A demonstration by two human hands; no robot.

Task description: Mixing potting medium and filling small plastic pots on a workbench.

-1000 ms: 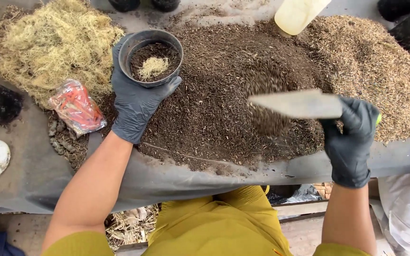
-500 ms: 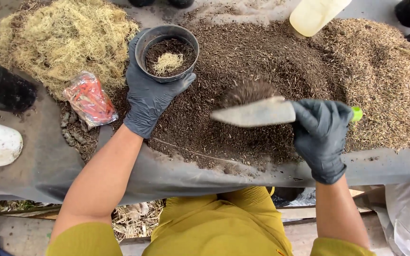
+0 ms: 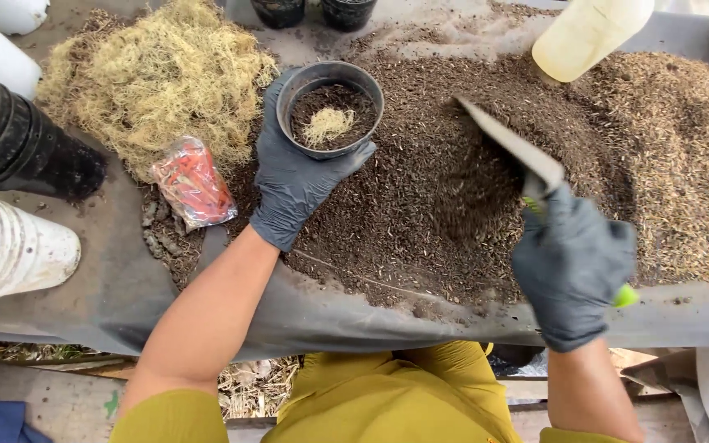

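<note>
Holding one small pot [image 3: 330,107] in the gloved left hand [image 3: 293,176], fingers wrapped around it, above the soil pile [image 3: 420,189].
The right hand [image 3: 572,262] squeezes one trowel [image 3: 510,148], tipped down; soil could miss the pot. Two gloves, one red bag [image 3: 193,182].

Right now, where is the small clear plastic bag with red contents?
In the head view, the small clear plastic bag with red contents lies left of the gloved left hand, just below the yellow moss pile.
</note>
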